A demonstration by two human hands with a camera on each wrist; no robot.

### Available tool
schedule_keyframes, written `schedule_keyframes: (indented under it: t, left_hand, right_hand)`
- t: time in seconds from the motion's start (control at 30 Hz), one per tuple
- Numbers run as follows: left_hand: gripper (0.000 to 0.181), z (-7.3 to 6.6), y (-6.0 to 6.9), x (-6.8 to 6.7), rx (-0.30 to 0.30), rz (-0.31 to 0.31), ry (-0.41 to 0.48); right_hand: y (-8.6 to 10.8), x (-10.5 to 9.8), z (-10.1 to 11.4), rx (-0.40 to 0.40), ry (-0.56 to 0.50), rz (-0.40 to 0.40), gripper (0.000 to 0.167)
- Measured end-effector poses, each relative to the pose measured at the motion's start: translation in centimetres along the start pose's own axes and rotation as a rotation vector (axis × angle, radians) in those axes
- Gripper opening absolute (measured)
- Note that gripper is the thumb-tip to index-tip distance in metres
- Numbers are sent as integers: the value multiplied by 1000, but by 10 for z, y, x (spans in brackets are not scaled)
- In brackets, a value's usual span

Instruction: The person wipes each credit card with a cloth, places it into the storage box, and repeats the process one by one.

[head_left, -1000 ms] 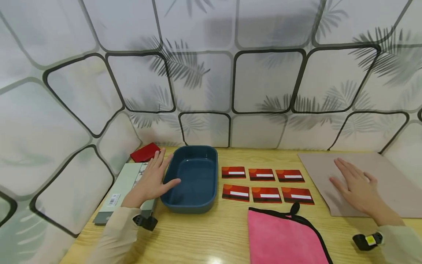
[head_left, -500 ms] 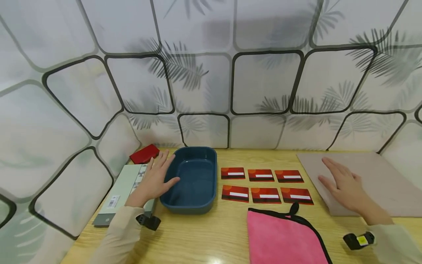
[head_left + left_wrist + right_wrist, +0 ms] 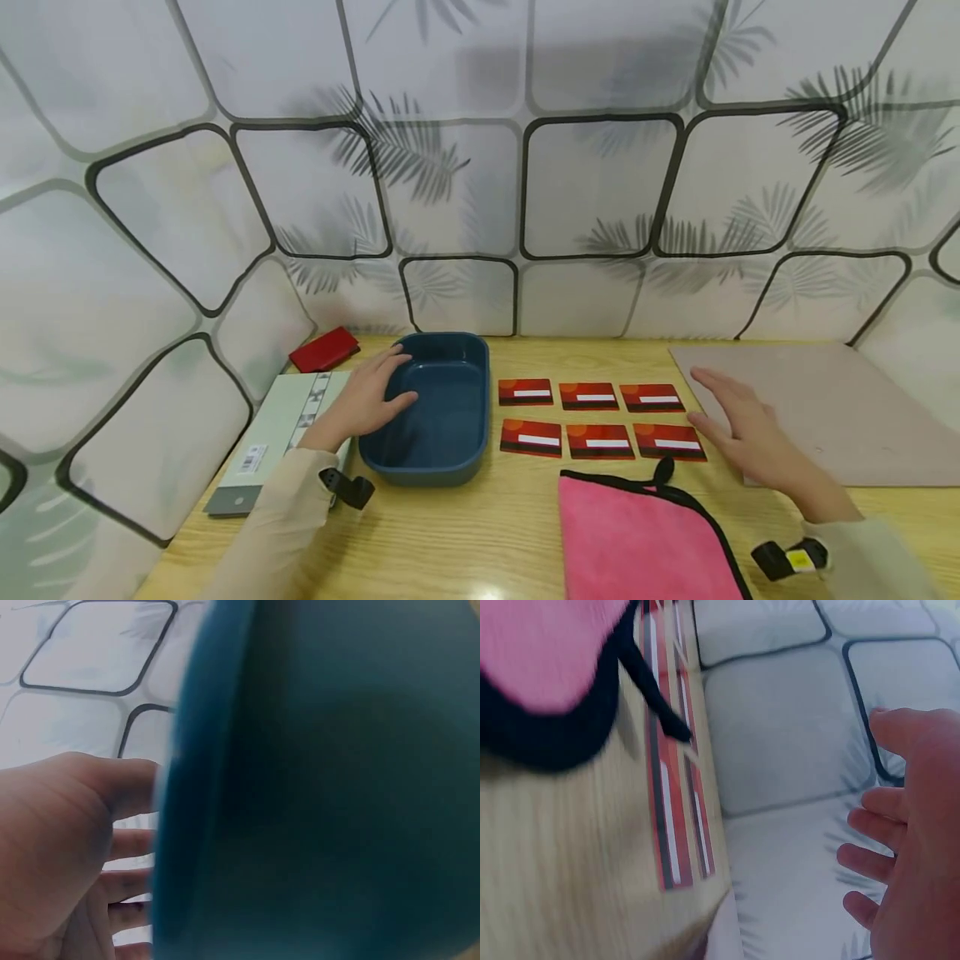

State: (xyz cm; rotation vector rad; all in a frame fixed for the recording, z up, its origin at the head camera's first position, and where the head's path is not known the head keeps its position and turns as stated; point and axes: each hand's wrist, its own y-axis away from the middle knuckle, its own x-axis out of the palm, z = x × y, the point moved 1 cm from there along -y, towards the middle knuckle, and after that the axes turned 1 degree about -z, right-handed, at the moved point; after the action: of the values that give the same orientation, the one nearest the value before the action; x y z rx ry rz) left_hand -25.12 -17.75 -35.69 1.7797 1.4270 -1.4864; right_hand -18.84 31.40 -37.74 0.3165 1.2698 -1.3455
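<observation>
My left hand (image 3: 363, 400) reaches over the left rim of the deep blue rectangular dish (image 3: 442, 417), fingers extended and thumb apart. In the left wrist view the dish's wall hides its fingertips, so I cannot tell whether they touch it. To the right of the dish lie several red cards (image 3: 588, 397) with white strips, in two rows. My right hand (image 3: 750, 433) hovers with loosely bent fingers and holds nothing, its thumb beside the rightmost front card (image 3: 667, 442). In the right wrist view, the fingers (image 3: 874, 825) stand clear of the cards.
A pink cloth (image 3: 641, 533) with black edging and a loop lies in front of the cards. At the right is a beige mat (image 3: 847, 408). At the left lie a pale green box (image 3: 262, 433) and a small red folded item (image 3: 324, 348). Patterned walls border the table.
My right hand has moved left, from over the mat toward the cards. The left hand has shifted slightly right, further over the dish. The objects stay in place; the head view shifted slightly.
</observation>
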Motion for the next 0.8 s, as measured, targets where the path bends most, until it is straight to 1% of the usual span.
schedule_keyframes:
  t: [0.1, 0.17, 0.37, 0.43, 0.53, 0.6, 0.73, 0.8]
  left_hand:
    - [57, -5, -8, 2, 34, 19, 6]
    - [56, -10, -13, 2, 52, 38, 24]
    - [55, -32, -25, 4, 86, 132, 149]
    - [55, -38, -30, 5, 104, 152, 168]
    - [57, -45, -35, 7, 119, 170, 179]
    - [57, -49, -39, 8, 131, 178, 188]
    - [57, -58, -48, 12, 147, 184, 222]
    - [57, -63, -52, 15, 156, 180, 232]
  right_hand:
    - [2, 4, 10, -47, -7, -2, 58]
    - [3, 8, 17, -78, -13, 1, 57]
    - [5, 19, 43, -136, -35, 46, 53]
    - [6, 23, 51, -160, -27, 58, 50]
    - [9, 28, 61, -214, -36, 68, 47]
    - [12, 30, 66, -230, -46, 94, 45]
    - [18, 35, 74, -244, -119, 170, 41]
    - [21, 39, 78, -272, -160, 190, 39]
